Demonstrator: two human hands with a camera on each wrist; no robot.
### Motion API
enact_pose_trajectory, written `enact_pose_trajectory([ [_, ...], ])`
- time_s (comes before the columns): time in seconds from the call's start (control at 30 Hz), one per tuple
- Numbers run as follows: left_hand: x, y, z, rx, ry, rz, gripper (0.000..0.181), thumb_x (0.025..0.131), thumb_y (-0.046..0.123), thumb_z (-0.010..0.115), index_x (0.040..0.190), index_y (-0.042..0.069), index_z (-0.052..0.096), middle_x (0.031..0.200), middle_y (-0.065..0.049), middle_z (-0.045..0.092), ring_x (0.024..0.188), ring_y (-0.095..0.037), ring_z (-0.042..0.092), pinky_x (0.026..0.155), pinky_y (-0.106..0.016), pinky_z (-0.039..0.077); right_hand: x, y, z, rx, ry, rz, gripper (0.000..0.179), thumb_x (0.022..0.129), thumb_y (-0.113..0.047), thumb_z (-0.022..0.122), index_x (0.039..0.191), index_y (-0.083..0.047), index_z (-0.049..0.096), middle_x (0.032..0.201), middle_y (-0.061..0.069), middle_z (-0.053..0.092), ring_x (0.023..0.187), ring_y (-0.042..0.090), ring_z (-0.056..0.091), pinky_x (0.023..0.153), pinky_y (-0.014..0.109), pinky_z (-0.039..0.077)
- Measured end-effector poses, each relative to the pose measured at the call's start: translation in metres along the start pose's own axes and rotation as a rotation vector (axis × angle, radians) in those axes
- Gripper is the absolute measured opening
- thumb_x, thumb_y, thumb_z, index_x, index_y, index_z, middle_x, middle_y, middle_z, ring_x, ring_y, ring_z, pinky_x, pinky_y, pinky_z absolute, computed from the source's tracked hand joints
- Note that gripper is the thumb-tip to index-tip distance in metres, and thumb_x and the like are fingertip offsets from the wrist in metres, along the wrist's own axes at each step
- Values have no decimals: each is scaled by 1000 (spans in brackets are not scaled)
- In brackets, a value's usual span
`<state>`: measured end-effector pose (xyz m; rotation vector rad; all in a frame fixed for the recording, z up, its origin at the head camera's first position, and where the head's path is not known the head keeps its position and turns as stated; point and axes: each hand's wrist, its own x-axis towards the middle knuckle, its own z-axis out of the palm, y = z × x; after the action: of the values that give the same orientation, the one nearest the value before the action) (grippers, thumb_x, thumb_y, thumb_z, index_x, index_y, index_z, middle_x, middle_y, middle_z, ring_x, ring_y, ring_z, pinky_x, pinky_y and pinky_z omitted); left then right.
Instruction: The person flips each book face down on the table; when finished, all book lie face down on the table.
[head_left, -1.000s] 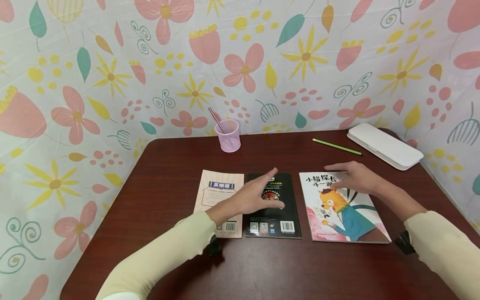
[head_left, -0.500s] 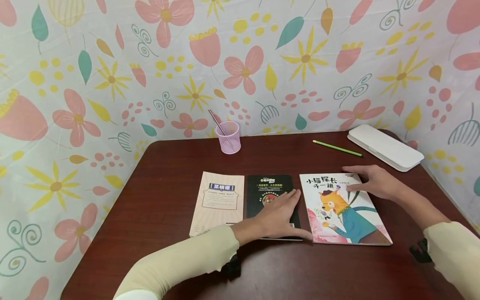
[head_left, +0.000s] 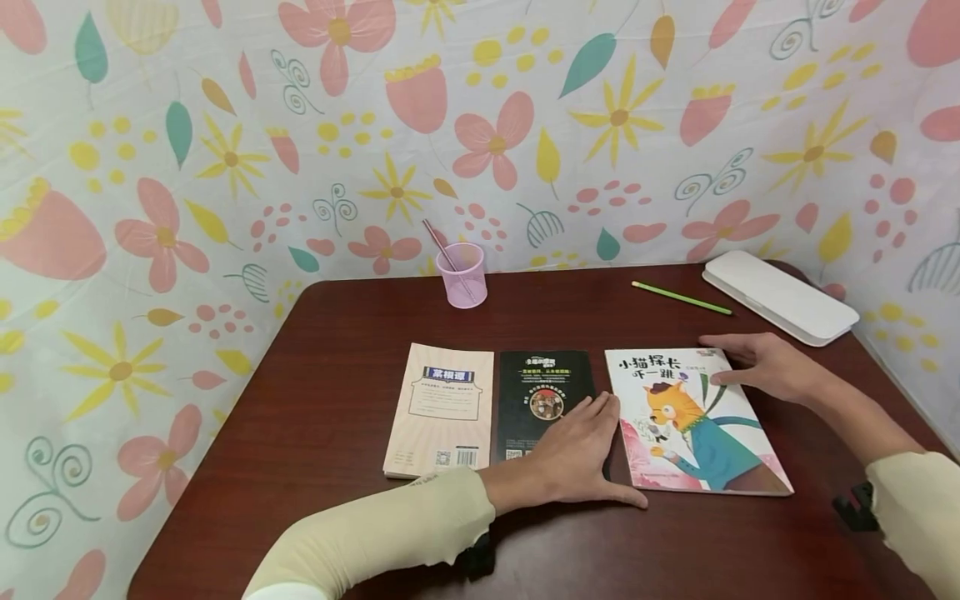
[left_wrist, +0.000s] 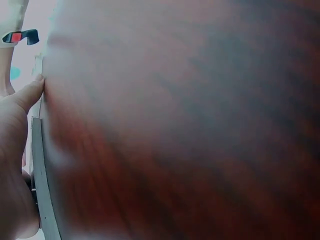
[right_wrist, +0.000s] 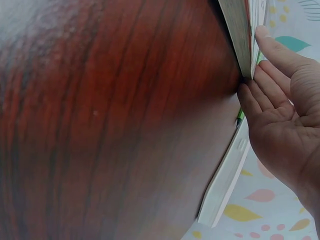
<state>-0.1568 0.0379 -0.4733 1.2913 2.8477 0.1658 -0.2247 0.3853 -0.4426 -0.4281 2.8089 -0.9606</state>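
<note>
Three books lie in a row on the dark red-brown table (head_left: 337,400). Rightmost is a white picture book (head_left: 678,442) with an orange cat in a blue coat. My left hand (head_left: 573,454), fingers extended, lies over the lower right of the black book (head_left: 536,375). Its fingertips reach the picture book's left edge and its thumb points past the lower left corner. At the upper right corner is my right hand (head_left: 772,371), thumb over the cover. In the right wrist view, its nearly straight fingers (right_wrist: 262,95) meet the book's edge. A beige book (head_left: 442,408) lies leftmost.
Behind the books stand a pink mesh cup (head_left: 462,283) holding a thin striped stick and, further right, a white case (head_left: 780,296). A green pencil (head_left: 682,297) lies beside the case. Flowered cloth (head_left: 495,125) hangs behind the table.
My left hand has come down from above the black book, moving right to the picture book's side. My right hand has shifted right to that book's upper right corner.
</note>
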Motion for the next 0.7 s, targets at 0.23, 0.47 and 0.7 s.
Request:
enact_pose_trajectory([
  [0.23, 1, 1, 5, 15, 33, -1, 125, 85, 87, 61, 167, 0, 25, 171, -11, 32, 161, -19, 22, 128, -27, 12, 2, 1, 0, 6, -6, 19, 72, 91, -24, 87, 149, 7, 56, 149, 34, 53, 140, 57, 45, 82, 7, 45],
  [0.47, 2, -1, 7, 20, 42, -7, 122, 86, 89, 58, 168, 4, 27, 171, -7, 33, 161, -16, 20, 128, -27, 11, 3, 0, 1, 7, -5, 14, 71, 92, -23, 86, 149, 7, 56, 149, 34, 54, 139, 56, 46, 83, 9, 48],
  [0.7, 3, -1, 6, -14, 40, -26, 119, 83, 88, 62, 169, 12, 29, 171, -5, 34, 160, -14, 21, 128, -27, 14, 3, 3, 2, -1, -3, 19, 71, 91, -23, 87, 149, 7, 56, 149, 34, 54, 140, 57, 45, 82, 8, 47],
])
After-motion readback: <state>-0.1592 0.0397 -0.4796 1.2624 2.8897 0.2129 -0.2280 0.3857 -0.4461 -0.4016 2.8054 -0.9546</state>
